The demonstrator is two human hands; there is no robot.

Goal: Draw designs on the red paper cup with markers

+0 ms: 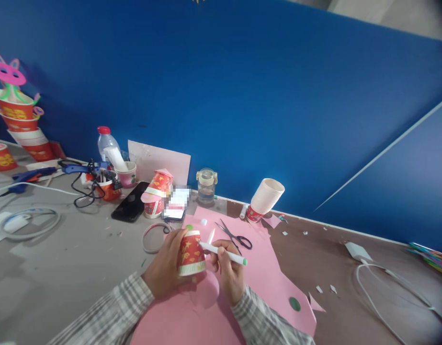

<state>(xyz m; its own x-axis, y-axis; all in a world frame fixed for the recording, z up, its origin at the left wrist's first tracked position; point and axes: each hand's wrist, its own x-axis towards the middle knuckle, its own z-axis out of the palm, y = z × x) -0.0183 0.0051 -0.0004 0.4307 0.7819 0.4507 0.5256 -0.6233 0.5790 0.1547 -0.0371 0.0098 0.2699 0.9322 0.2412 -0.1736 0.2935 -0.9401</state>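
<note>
My left hand [165, 268] is closed around a red paper cup [190, 251] with gold patterns, its wider rim turned down. In my right hand [230, 275] is a white marker [226, 253] with a green end, and its tip meets or nearly meets the cup's right side. Both hands are above a large sheet of pink paper [256, 287]. A pink paper disc [206, 290] shows just below the cup. Beyond my right hand, black-handled scissors [235, 237] lie with their blades parted. A white pointed cap or pen tip [210, 235] shows behind the cup.
A stack of white cups [266, 195] leans at the back near a lidded jar [206, 186]. Phones [131, 202], a decorated cup figure [156, 191], a bottle [107, 143] and glue guns [34, 175] stand or lie at left. A charger [357, 252] with its cable lies right.
</note>
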